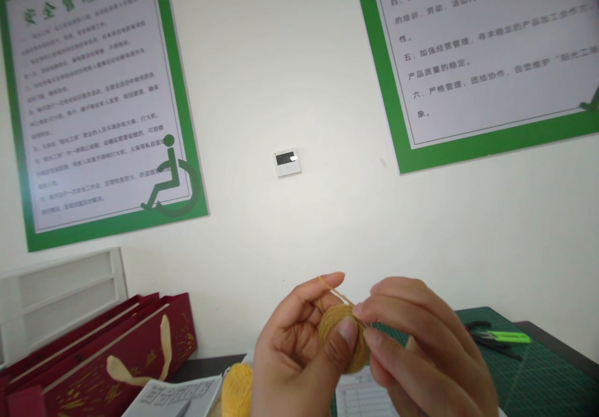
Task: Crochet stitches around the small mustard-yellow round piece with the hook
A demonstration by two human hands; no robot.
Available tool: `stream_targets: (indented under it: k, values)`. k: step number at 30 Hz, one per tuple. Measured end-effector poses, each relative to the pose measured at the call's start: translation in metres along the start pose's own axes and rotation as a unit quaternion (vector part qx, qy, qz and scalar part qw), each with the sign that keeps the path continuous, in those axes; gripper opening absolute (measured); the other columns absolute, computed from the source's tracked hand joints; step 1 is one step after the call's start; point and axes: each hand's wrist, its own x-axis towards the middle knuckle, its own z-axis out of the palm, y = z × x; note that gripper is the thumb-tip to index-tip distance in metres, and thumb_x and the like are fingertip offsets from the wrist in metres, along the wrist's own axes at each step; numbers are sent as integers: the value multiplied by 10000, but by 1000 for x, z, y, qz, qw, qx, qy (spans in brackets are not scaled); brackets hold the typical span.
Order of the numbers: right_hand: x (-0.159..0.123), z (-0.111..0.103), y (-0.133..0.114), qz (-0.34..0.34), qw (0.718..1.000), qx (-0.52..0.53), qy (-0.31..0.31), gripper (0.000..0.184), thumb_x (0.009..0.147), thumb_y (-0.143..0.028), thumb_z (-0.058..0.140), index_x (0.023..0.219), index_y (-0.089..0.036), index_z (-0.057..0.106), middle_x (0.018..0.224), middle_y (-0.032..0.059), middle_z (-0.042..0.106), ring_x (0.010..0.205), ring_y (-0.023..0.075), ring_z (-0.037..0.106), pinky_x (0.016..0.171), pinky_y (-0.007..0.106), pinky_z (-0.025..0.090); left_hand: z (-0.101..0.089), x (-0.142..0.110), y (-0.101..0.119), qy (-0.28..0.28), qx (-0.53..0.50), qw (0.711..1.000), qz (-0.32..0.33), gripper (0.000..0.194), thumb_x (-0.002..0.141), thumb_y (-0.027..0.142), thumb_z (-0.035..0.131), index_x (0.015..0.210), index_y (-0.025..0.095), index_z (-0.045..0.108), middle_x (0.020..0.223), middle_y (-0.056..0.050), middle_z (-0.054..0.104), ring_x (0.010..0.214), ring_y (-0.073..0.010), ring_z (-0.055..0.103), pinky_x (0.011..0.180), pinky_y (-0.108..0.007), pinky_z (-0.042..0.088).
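My left hand (299, 342) is closed on a round mustard-coloured crochet piece (330, 323), its thumb pressed across the front. A strand of the same yarn (333, 290) runs from the piece up over the raised left index finger. At the right edge of the piece, my right hand (421, 342) pinches what looks like a thin crochet hook (366, 324). Only a sliver of it shows, since the fingers cover the rest. Both hands are held up close together, touching the work. Below and left of them sits a ball of yellow yarn (237, 391).
Dark red gift bags (140, 348) stand at the left by a booklet (175, 398). On the right, a green cutting mat (547, 367) carries dark-handled pliers (491, 339) and a bright green tool (510, 337). A printed sheet (365, 398) lies below the hands. Posters hang on the wall behind.
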Motion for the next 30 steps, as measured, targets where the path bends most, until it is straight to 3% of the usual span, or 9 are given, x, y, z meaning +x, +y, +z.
stream_targets:
  k: [2, 4, 8, 10, 13, 16, 21, 25, 30]
  values:
    - [-4, 2, 2, 0, 1000, 9, 15, 265, 821, 19, 601, 963, -195, 668, 828, 35, 739, 802, 181, 682, 697, 357, 607, 1, 0, 0, -5, -15, 1000, -7, 367, 646, 199, 921, 999, 228, 825, 704, -23, 685, 613, -109, 608, 570, -191, 492]
    - [-8, 6, 6, 58, 995, 81, 28, 224, 861, -33, 607, 1000, -196, 670, 853, 37, 710, 792, 183, 665, 679, 381, 593, 1, 1, 0, 3, -27, 1000, -7, 412, 627, 204, 934, 1024, 222, 825, 712, -31, 695, 637, -110, 617, 598, -188, 502]
    - [-17, 18, 13, 180, 947, 262, 49, 185, 910, -98, 595, 1022, -236, 645, 774, -3, 607, 705, 171, 606, 577, 359, 526, 0, 2, 1, 28, -34, 999, -11, 479, 603, 207, 950, 1064, 216, 821, 771, -54, 719, 702, -122, 641, 650, -188, 518]
    - [-22, 21, 13, 157, 954, 252, 45, 212, 908, -69, 585, 1025, -235, 646, 796, -3, 605, 723, 166, 600, 596, 361, 526, 0, 2, 1, 29, -35, 999, -11, 483, 610, 208, 945, 1076, 219, 819, 750, -44, 708, 688, -120, 636, 644, -191, 519]
    - [-26, 18, 9, 34, 998, 53, 31, 302, 809, 43, 665, 1013, -178, 672, 897, 27, 660, 830, 171, 619, 722, 389, 560, 2, 1, 0, 33, -22, 999, 5, 445, 633, 186, 928, 1063, 224, 819, 694, -23, 690, 647, -110, 618, 601, -182, 509]
    - [-21, 11, 3, -7, 999, -43, 20, 241, 792, 23, 680, 971, -137, 664, 880, 50, 681, 821, 174, 627, 751, 386, 569, 5, 1, -2, 42, 6, 999, 30, 436, 637, 170, 921, 1055, 234, 816, 680, -15, 694, 632, -112, 616, 583, -183, 511]
    - [-5, 6, -1, 110, 990, 83, 40, 232, 800, 7, 559, 959, -147, 628, 766, 21, 627, 721, 143, 579, 632, 315, 536, 3, 1, -2, 29, 16, 998, 50, 426, 671, 175, 901, 1081, 239, 809, 685, -11, 690, 623, -102, 615, 572, -171, 495]
    - [-5, 10, -1, 127, 981, 148, 9, 299, 789, 28, 563, 1005, -169, 626, 784, 16, 646, 695, 138, 568, 638, 327, 534, 0, 2, 2, 11, -4, 1000, 17, 429, 651, 175, 916, 1064, 234, 815, 677, -11, 686, 618, -93, 611, 572, -167, 489]
    - [-14, 15, 6, 157, 957, 246, 10, 269, 872, -14, 568, 1035, -221, 619, 760, -8, 591, 695, 149, 551, 610, 347, 491, -3, 2, 5, 15, -13, 1000, -17, 476, 615, 210, 941, 1074, 224, 816, 725, -28, 689, 665, -114, 623, 623, -202, 510]
